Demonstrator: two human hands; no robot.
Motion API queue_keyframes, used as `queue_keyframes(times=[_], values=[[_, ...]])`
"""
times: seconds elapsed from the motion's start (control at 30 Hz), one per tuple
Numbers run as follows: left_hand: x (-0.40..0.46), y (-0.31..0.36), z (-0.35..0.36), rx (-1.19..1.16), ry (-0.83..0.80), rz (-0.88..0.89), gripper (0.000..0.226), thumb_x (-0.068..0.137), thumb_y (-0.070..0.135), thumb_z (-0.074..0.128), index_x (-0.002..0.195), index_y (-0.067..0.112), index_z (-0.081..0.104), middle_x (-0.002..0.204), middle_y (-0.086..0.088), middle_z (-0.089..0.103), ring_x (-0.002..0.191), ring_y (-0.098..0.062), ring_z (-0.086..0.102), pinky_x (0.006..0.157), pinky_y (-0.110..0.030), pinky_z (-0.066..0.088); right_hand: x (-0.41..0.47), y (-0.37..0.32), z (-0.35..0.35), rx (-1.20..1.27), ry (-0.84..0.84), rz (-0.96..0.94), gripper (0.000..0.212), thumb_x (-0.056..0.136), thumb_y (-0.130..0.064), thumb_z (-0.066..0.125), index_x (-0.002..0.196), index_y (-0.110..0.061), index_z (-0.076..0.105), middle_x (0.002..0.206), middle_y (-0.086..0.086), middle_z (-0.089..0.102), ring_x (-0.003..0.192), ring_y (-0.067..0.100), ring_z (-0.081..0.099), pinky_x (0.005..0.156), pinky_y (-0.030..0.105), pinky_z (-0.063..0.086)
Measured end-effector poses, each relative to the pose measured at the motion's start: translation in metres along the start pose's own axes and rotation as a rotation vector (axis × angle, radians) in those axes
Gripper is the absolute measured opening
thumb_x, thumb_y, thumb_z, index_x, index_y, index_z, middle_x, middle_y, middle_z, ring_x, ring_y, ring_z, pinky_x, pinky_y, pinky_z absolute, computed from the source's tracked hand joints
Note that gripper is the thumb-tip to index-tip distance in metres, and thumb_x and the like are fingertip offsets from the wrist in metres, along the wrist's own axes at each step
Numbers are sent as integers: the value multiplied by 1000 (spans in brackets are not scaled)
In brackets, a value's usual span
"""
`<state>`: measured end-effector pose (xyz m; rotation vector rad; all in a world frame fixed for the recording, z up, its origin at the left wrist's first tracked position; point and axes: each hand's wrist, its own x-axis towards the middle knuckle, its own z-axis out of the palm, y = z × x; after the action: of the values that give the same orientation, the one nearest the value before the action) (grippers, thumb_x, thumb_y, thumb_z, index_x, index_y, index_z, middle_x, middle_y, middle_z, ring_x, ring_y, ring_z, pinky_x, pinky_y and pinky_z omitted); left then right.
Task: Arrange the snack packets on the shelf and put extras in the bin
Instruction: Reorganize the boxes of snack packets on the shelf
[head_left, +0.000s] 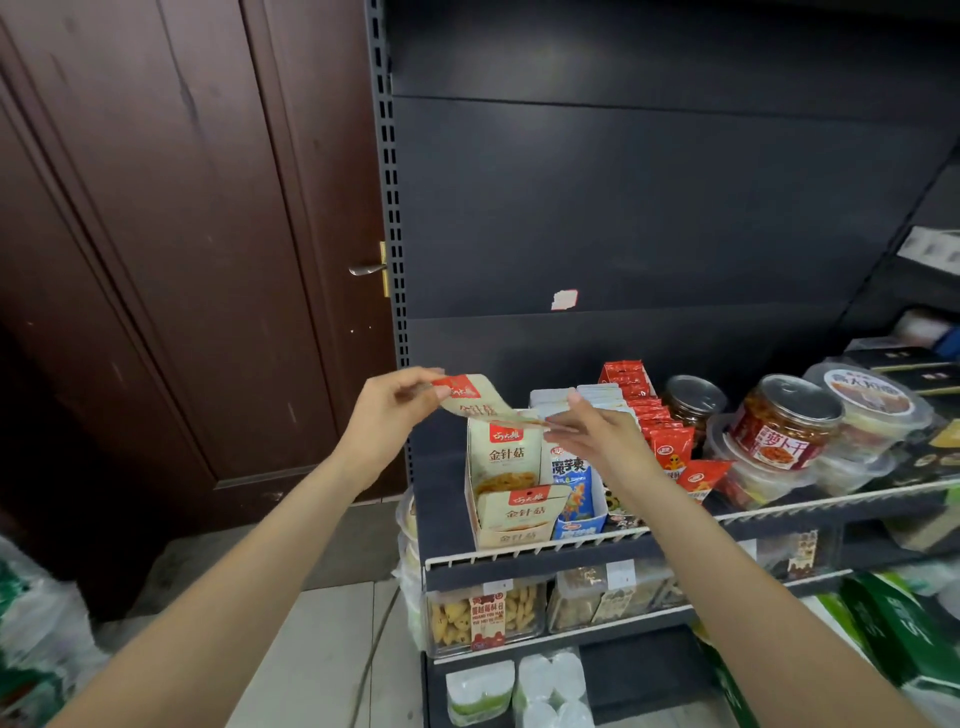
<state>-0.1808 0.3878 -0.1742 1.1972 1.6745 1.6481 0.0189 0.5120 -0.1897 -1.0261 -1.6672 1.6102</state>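
Pinching a beige snack packet (470, 395), left hand (387, 410) fingers grip; right hand (597, 436) fingers extended beneath.

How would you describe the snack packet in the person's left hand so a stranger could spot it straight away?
Find the dark shelf unit beside the brown door. Above the left end of its snack shelf, the left hand pinches a cream packet with a red label. Its matching neighbours stand in the cream display box below; this one is held in the air, curled and tilted.

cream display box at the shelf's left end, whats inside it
Upright cream snack packets fill the cream display box. Only the front packet's face shows; those behind it are hidden, so their number cannot be told.
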Motion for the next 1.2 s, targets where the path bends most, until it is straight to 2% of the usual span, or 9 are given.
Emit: queue_keyframes(times=[0.13, 0.27, 0.37, 0.47, 0.57, 0.77, 0.87, 1.0, 1.2], values=[[1, 2, 4, 18, 45, -127, 24, 92, 7, 55, 111, 16, 67, 108, -4, 69, 98, -13, 65, 78, -21, 57, -3, -4, -1, -99, 138, -104, 10, 85, -19, 66, 94, -18, 71, 93, -10, 69, 98, 9, 62, 89, 27, 47], [-2, 13, 11, -239, 37, -278, 32, 98, 5, 43, 127, 13, 55, 103, -5, 69, 88, -12, 67, 71, -23, 57, -5, -9, -1, -52, 99, -147, 34, 83, -5, 67, 112, -23, 66, 112, -13, 64, 112, 14, 57, 96, 39, 48], [-4, 14, 11, -180, -39, -261, 44, 95, 9, 52, 138, 17, 44, 111, 1, 67, 97, -14, 66, 80, -29, 56, -7, -10, -5, -42, 25, -150, 52, 83, 1, 64, 122, -33, 59, 118, -12, 63, 111, 16, 59, 95, 45, 49], [-9, 12, 9, -31, -124, -158, 66, 85, -4, 62, 142, 20, 38, 117, 5, 61, 89, -5, 68, 75, -19, 55, -10, -8, -13, -2, -35, -155, 67, 82, 7, 63, 131, -37, 50, 119, -9, 62, 103, 10, 61, 86, 32, 53], [-13, 11, 6, -10, -152, -112, 75, 81, -11, 63, 141, 25, 37, 114, 4, 61, 87, -6, 68, 73, -19, 54, -12, -5, -17, -1, -78, -159, 77, 79, 10, 64, 134, -40, 44, 120, -15, 58, 105, 8, 58, 68, 15, 52], [-16, 13, 5, 39, -132, -79, 76, 78, -10, 67, 137, 30, 40, 109, 4, 63, 82, -6, 67, 70, -22, 55, -10, -3, -20, -19, -106, -183, 78, 81, 9, 63, 127, -51, 43, 128, -11, 55, 111, 12, 56, 69, 19, 52], [-15, 13, 1, 52, -102, -75, 67, 80, -6, 67, 135, 24, 45, 110, 3, 63, 78, -7, 67, 67, -22, 55, -8, -1, -21, 55, -93, -166, 64, 85, 4, 60, 131, -39, 49, 119, -9, 65, 109, 13, 60, 85, 29, 52], [-13, 9, -4, 120, -61, -25, 49, 87, -13, 48, 121, 21, 59, 104, -2, 67, 85, -9, 67, 76, -27, 52, -2, 4, -21, 81, 15, -146, 34, 88, -5, 60, 119, -19, 64, 111, -13, 68, 104, 7, 63, 83, 23, 52], [-7, 3, 1, 519, 93, 185, 19, 80, 9, 71, 88, 26, 74, 92, 6, 51, 89, -6, 52, 78, -15, 45, 6, 17, -14, -25, 69, -53, 20, 87, -6, 63, 106, -7, 68, 105, 2, 68, 97, 12, 63, 85, 23, 50]])
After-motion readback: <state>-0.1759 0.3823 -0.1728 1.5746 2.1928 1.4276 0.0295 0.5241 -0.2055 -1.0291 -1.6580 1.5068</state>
